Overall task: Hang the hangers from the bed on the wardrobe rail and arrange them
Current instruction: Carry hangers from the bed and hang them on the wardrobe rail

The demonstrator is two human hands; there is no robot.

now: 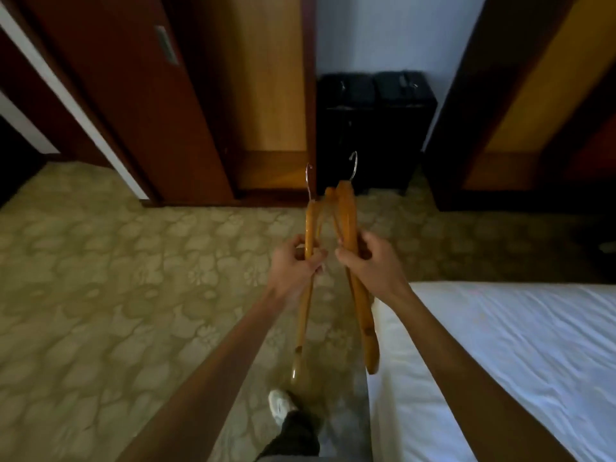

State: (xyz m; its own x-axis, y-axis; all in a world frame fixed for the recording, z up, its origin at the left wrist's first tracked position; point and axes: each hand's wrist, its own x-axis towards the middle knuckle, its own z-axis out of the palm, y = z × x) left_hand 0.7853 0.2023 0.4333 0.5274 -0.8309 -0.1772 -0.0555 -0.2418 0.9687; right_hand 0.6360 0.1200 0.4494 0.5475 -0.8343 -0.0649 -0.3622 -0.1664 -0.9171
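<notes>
My left hand (295,266) grips one wooden hanger (304,315) seen edge-on, its metal hook pointing up and away. My right hand (370,265) grips a bunch of wooden hangers (361,315), also edge-on, with a hook at the top. Both bunches meet near their tops in front of me, above the carpet. The open wardrobe (266,95) stands ahead with a light wooden interior; its rail is out of view. The bed (516,345) with a white sheet lies at the lower right, with no hangers showing on it.
A dark red sliding wardrobe door (133,95) stands at the left. Two black suitcases (373,128) stand against the white wall between the wardrobe and another wooden unit (533,95) at the right. Patterned carpet (116,278) covers the floor. My shoe (280,406) is below.
</notes>
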